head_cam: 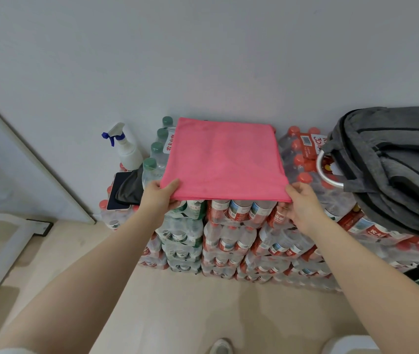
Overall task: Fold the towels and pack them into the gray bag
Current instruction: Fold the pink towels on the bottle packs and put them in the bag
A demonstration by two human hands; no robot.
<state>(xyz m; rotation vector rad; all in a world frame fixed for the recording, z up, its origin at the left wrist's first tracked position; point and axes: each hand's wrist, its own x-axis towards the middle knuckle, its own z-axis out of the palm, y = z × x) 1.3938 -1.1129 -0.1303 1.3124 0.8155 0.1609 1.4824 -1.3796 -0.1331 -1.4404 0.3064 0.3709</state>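
So far we have a pink towel (225, 159) spread flat on top of the stacked packs of bottled water (231, 241), our left hand (161, 196) pinching its near left corner and our right hand (303, 204) pinching its near right corner, right at the front edge of the stack. The gray bag (392, 169) lies at the right end of the stack, well apart from the towel, and we cannot tell whether it is open or whether anything is in it. We judge the task to be early: this towel looks flat and barely folded, and further folding and all the packing remain.
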